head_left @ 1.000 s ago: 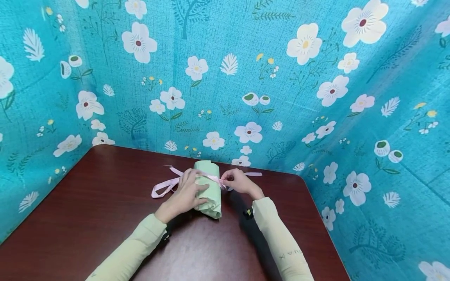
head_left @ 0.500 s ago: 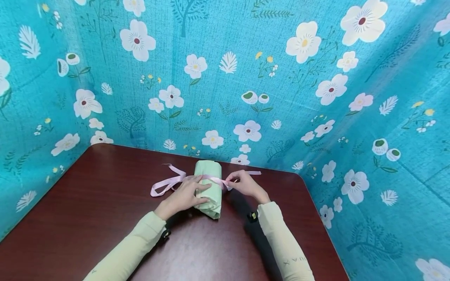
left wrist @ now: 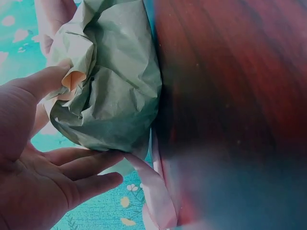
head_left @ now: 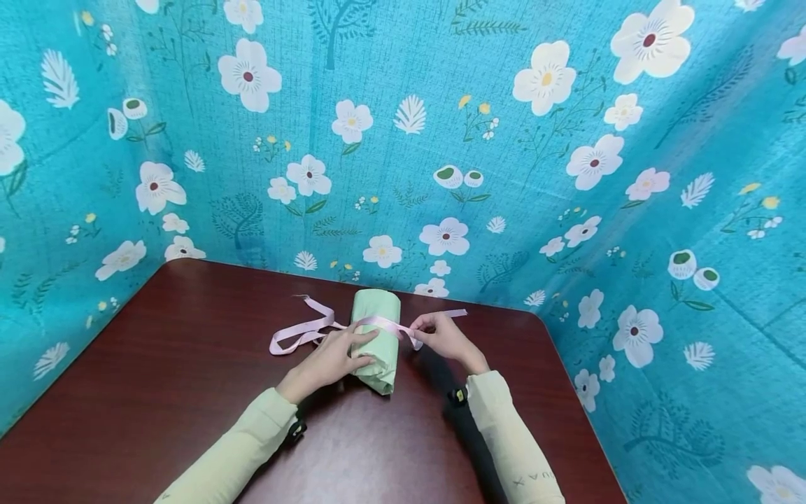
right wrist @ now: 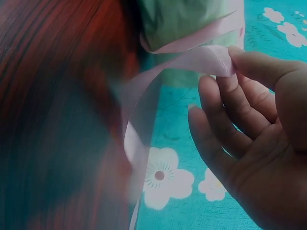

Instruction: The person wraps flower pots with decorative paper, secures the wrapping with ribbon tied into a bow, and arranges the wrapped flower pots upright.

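A parcel wrapped in pale green paper lies on the table, with a pink ribbon passing across its top. My left hand holds the parcel from its left side; in the left wrist view the thumb rests by the crumpled paper end and the other fingers lie along its side. At the right side, my right hand pinches the ribbon between thumb and forefinger, and a length of it hangs down from the pinch. The ribbon's underside path is hidden by the parcel.
Loose ribbon loops spread on the dark red-brown table left of the parcel. One ribbon tail lies to the right, behind the right hand. A blue flowered cloth hangs close behind the table and on both sides.
My right hand has moved a little right and toward me, drawing the pinched ribbon out from the parcel. The parcel has shifted slightly right. My left hand stays on the parcel, its fingers slightly lower.
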Tool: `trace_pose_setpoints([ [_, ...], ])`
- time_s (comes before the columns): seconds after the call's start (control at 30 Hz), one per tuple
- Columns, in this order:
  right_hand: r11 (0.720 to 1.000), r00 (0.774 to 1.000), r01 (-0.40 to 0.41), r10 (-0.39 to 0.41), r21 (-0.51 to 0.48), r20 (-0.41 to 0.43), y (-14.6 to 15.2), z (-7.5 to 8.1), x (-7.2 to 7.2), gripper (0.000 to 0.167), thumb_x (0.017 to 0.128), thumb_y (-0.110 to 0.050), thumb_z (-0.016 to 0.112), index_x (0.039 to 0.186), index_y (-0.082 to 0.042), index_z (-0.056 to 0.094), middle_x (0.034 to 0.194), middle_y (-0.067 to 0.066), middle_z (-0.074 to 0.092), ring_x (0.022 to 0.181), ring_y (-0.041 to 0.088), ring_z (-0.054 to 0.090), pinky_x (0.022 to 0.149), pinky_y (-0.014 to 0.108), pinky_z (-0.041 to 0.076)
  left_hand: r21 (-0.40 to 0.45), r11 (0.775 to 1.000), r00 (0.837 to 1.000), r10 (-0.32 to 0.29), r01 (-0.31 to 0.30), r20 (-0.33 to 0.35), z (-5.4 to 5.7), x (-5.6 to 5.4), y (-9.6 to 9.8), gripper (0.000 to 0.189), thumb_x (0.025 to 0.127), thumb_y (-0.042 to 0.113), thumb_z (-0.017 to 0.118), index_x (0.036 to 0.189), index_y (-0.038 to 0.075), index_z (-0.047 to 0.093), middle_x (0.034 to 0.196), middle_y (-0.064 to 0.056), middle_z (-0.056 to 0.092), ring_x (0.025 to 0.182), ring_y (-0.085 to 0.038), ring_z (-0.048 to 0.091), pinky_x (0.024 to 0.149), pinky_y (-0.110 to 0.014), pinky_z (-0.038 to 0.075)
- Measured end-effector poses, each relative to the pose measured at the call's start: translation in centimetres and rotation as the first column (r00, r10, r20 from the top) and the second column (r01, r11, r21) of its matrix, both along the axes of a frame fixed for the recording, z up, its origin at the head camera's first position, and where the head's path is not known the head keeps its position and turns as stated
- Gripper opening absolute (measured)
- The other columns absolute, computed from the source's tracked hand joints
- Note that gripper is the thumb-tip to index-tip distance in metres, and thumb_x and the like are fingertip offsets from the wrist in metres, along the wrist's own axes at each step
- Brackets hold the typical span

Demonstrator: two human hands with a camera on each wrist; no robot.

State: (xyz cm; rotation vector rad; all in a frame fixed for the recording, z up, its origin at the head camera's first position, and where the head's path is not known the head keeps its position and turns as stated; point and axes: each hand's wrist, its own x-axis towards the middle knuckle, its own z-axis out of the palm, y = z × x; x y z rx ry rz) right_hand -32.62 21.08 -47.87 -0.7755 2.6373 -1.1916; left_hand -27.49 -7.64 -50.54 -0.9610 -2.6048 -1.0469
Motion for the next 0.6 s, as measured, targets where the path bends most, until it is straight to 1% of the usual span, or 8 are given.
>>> trace_pose_setpoints([
  [0.07,1.000,1.000,-0.009,0.009,-0.014,0.008,-0.3,0.1,0.3,0.017,0.099,-0.010,0.066,0.099,0.004,0.076,0.083,0.014,0.073,0.080,0.049,0.064,0.067,0.024,0.052,-0.007,1.000,1.000,0.005,-0.005,0.001,-0.1,0.0,-0.1,0.059,0.091,0.034,0.077,0.144,0.014,0.059,0.150,-0.025,0.049,0.049,0.005,0.034,0.077,-0.034,0.053],
  [0.17,0.999,0.999,-0.034,0.034,-0.024,0.011,-1.1,0.2,0.8,0.013,0.098,-0.008,0.066,0.102,-0.002,0.077,0.085,0.008,0.074,0.077,0.040,0.065,0.065,0.024,0.052,-0.019,1.000,1.000,0.014,-0.014,0.016,-0.2,0.0,-0.2,0.059,0.092,0.034,0.076,0.145,0.014,0.058,0.150,-0.025,0.048,0.049,0.003,0.035,0.070,-0.029,0.050],
  [0.23,0.998,0.999,-0.047,0.047,-0.029,0.016,-1.7,0.0,1.0,0.013,0.097,-0.008,0.067,0.107,-0.004,0.075,0.085,0.008,0.074,0.076,0.034,0.065,0.064,0.025,0.051,-0.022,1.000,0.999,0.020,-0.019,0.031,-0.1,0.1,-0.3,0.059,0.092,0.034,0.076,0.145,0.015,0.058,0.151,-0.027,0.047,0.049,0.001,0.035,0.068,-0.028,0.048],
  [0.3,0.998,0.998,-0.042,0.043,-0.043,0.034,-2.2,-0.3,1.1,0.019,0.096,-0.009,0.069,0.114,-0.002,0.070,0.084,0.010,0.074,0.076,0.032,0.067,0.065,0.026,0.051,-0.021,1.000,0.999,0.019,-0.018,0.045,0.0,0.1,-0.3,0.059,0.092,0.034,0.076,0.145,0.015,0.058,0.152,-0.027,0.045,0.049,0.000,0.033,0.069,-0.028,0.047],
  [0.37,0.998,0.998,-0.022,0.026,-0.055,0.060,-2.5,-0.7,1.1,0.028,0.096,-0.010,0.070,0.122,0.000,0.064,0.080,0.011,0.072,0.075,0.037,0.067,0.063,0.027,0.050,-0.016,1.000,0.999,0.012,-0.011,0.052,0.0,0.1,-0.3,0.059,0.093,0.034,0.075,0.146,0.015,0.057,0.151,-0.029,0.045,0.049,0.000,0.032,0.067,-0.028,0.046],
  [0.4,0.998,0.997,-0.012,0.017,-0.058,0.075,-2.6,-0.8,1.1,0.032,0.096,-0.010,0.070,0.125,0.000,0.061,0.078,0.011,0.071,0.074,0.041,0.066,0.062,0.028,0.050,-0.016,1.000,0.999,0.009,-0.008,0.050,0.0,0.0,-0.3,0.059,0.093,0.034,0.076,0.145,0.015,0.057,0.146,-0.031,0.050,0.049,0.001,0.032,0.067,-0.028,0.046],
  [0.47,0.999,0.995,0.007,-0.001,-0.054,0.101,-2.7,-1.0,1.1,0.038,0.096,-0.011,0.070,0.129,0.000,0.056,0.074,0.008,0.067,0.071,0.043,0.063,0.058,0.028,0.050,-0.012,1.000,0.999,0.002,-0.002,0.046,0.0,0.0,-0.3,0.059,0.093,0.033,0.076,0.145,0.014,0.058,0.142,-0.033,0.052,0.048,0.001,0.032,0.065,-0.028,0.047],
  [0.6,0.999,0.993,0.017,-0.013,-0.038,0.118,-2.6,-1.0,0.8,0.047,0.097,-0.014,0.070,0.138,-0.002,0.049,0.069,0.003,0.061,0.062,0.034,0.058,0.053,0.027,0.047,-0.011,1.000,0.999,0.001,-0.001,0.049,0.2,0.0,-0.4,0.059,0.092,0.033,0.076,0.145,0.013,0.058,0.141,-0.035,0.052,0.047,0.003,0.033,0.070,-0.029,0.049],
])
